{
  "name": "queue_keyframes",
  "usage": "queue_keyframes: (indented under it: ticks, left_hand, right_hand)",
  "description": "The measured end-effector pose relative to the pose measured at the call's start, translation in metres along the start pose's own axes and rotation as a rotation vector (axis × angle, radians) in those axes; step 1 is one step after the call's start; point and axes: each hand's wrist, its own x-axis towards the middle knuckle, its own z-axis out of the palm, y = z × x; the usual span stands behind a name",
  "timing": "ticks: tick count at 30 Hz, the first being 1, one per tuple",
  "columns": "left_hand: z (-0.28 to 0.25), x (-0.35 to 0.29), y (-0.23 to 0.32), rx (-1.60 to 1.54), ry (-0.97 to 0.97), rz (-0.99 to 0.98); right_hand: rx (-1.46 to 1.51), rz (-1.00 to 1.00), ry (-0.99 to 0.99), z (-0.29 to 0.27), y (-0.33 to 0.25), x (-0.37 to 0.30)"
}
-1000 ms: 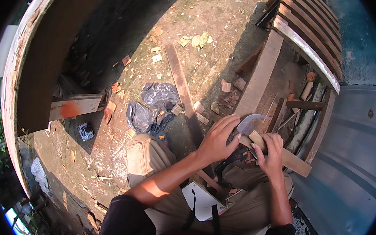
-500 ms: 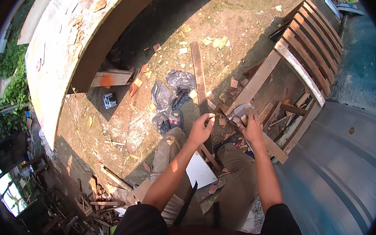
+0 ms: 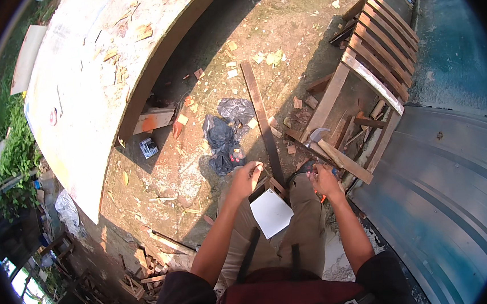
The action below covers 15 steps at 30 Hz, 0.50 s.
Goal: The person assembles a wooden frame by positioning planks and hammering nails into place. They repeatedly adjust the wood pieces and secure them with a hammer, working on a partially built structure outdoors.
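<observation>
My left hand (image 3: 244, 180) is raised over my left knee, thumb and fingertips pinched together; whatever they hold, if anything, is too small to make out. My right hand (image 3: 327, 182) is closed beside my right knee, around a tool with orange handles (image 3: 321, 198) that shows only in part below the fingers. Just beyond that hand, a claw hammer (image 3: 316, 137) with a curved metal head lies on the wooden frame at the near end of the slatted pallet (image 3: 339, 96). A white board (image 3: 272, 212) lies between my legs.
A long dark plank (image 3: 262, 122) lies on the ground ahead, beside crumpled black plastic bags (image 3: 219, 132). Scattered wood chips surround it. A large pale tabletop (image 3: 94, 66) stands at the left, a blue-grey metal sheet (image 3: 429, 189) at the right. Scrap wood (image 3: 141, 268) is heaped lower left.
My right hand has let go of the claw hammer, which now rests on the wooden frame, and has drawn back toward my knee onto the orange-handled tool. My left hand stays pinched. The view has shifted.
</observation>
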Motion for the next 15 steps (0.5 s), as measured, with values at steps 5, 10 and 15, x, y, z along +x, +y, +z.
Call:
queue_keyframes:
  ticks: [5, 10, 15]
  left_hand:
    - [-0.072, 0.019, -0.007, 0.008, -0.080, 0.004]
    - [-0.093, 0.068, -0.010, -0.137, -0.078, -0.089]
    - [-0.087, 0.093, -0.021, -0.102, -0.196, -0.114]
  right_hand:
    - [0.346, 0.084, 0.181, 0.030, -0.056, -0.007]
    - [0.470, 0.147, 0.351, 0.062, -0.102, 0.028]
    - [0.538, 0.231, 0.343, 0.085, -0.116, 0.048]
